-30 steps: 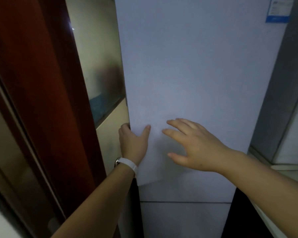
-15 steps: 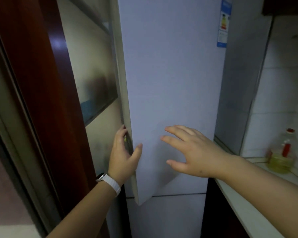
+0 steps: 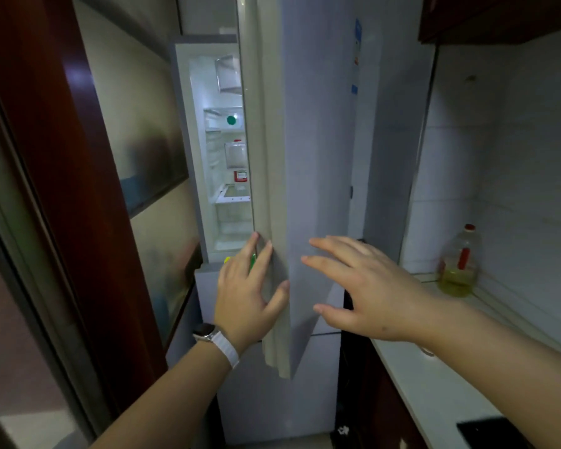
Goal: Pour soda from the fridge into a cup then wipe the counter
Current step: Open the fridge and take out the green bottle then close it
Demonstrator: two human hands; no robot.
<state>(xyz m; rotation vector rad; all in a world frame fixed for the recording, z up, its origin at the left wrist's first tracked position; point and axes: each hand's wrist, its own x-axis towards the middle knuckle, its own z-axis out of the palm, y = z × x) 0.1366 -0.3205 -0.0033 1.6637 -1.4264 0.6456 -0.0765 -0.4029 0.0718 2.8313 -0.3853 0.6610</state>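
Note:
The white upper fridge door (image 3: 318, 157) stands partly open, its edge towards me. My left hand (image 3: 245, 296), with a white watch band on the wrist, grips that edge low down, fingers on the inner seal and thumb on the outer face. My right hand (image 3: 363, 286) is spread open just in front of the door's outer face; I cannot tell if it touches. Through the gap the lit fridge interior (image 3: 222, 202) shows shelves, a small red-labelled container (image 3: 240, 175) and a green round cap (image 3: 231, 119). No cup is in sight.
A dark red door frame (image 3: 62, 157) and glass panel close off the left. On the right runs a white counter (image 3: 434, 384) with an oil bottle (image 3: 460, 264) at the tiled wall and a black surface (image 3: 486, 432) at its near end. The lower fridge door (image 3: 272, 400) is closed.
The fridge door has swung from closed to partly open, pulled by my left hand on its edge, and the lit interior has appeared. My right hand stayed spread near the door face.

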